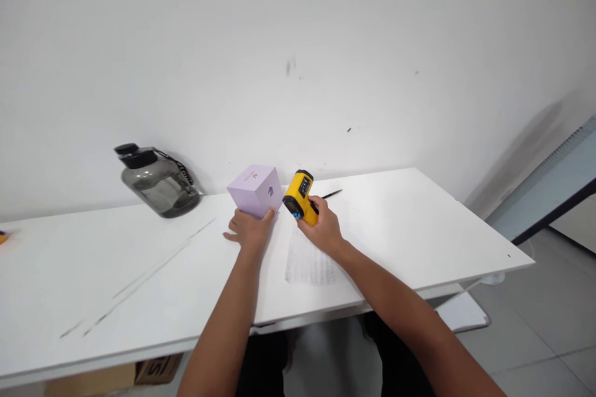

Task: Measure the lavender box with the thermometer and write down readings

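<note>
My left hand [251, 231] grips the near lower part of a lilac box [252, 191], thumb on its right side and fingers at the left. The box sits on the white table and has a small dark logo on one face. My right hand [323, 223] is wrapped round the handle of a yellow and black infrared thermometer [299, 192], held just right of the box. Its small screen and blue buttons face back toward me. A sheet of paper with written lines [307, 260] lies below the thermometer. Behind my right hand lies a black pen [332, 194], partly hidden.
A large grey see-through water bottle [161, 183] with a black lid and strap stands at the back left by the wall. The white table [419, 236] ends at the right, near a leaning panel [544, 180]. A cardboard box [158, 369] is under the table.
</note>
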`<state>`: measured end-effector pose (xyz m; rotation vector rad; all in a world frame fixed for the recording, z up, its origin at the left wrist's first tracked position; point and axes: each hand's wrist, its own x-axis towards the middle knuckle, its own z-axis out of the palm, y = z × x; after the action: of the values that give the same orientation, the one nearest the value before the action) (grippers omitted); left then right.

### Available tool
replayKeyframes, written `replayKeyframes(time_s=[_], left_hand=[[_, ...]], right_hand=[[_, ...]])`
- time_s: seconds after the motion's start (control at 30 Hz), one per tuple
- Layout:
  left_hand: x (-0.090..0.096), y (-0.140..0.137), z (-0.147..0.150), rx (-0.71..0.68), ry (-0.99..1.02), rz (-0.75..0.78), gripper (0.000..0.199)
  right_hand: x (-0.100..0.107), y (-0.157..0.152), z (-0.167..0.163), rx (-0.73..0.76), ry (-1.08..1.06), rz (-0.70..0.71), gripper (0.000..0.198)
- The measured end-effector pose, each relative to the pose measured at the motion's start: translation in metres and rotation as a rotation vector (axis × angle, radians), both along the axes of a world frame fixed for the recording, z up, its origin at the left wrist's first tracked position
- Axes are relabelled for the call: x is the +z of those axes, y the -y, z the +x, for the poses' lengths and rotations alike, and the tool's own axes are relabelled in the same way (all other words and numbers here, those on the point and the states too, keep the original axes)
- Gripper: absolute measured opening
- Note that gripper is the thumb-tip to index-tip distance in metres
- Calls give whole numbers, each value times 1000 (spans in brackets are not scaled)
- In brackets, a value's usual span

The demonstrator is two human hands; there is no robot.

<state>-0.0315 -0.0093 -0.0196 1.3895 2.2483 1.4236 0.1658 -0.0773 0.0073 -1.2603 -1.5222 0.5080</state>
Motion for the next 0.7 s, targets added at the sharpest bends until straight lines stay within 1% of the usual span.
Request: replayKeyframes(time_s=[0.03,0.07,0.13,0.2,0.23,0.27,0.3,0.37,0.4,0.43,0.47,0.53,0.57,0.63,0.7], left_hand=[[4,4,4,50,-1,12,107],[8,8,8,66,-35,79,109],[15,18,15,22,-136,304,104],[19,27,21,-74,-204,506,90],[20,31,25,-165,-206,563,82],[20,34,28,-287,-188,579,74],[20,36,32,-427,-151,557,70],[19,39,40,-699,-53,439,68],[18,39,43,-794,-5,371,70],[17,39,47,-859,35,306,71],[16,40,49,-895,65,248,70],[15,41,51,-906,97,155,65],[15,42,51,-886,104,129,61],[16,45,50,-802,104,131,55],[17,46,50,-690,112,167,56]], right_hand=[[1,0,0,-11,-8,-13,56],[2,0,0,-17,-24,-25,56],[2,-2,0,-17,-80,-36,56],[0,-4,-1,-15,-145,-30,58],[-2,-6,-1,-11,-172,-28,58],[-4,-7,-1,-8,-193,-28,57],[-7,-8,-1,-1,-208,-31,56],[-11,-9,-2,45,-207,-37,56],[-14,-9,-3,80,-186,-32,57],[-15,-9,-4,119,-148,-15,58],[-16,-9,-4,160,-93,12,58],[-16,-8,-5,227,58,85,55],[-14,-8,-4,250,140,125,52],[-7,-9,0,272,291,206,50],[3,-15,11,279,447,263,51]])
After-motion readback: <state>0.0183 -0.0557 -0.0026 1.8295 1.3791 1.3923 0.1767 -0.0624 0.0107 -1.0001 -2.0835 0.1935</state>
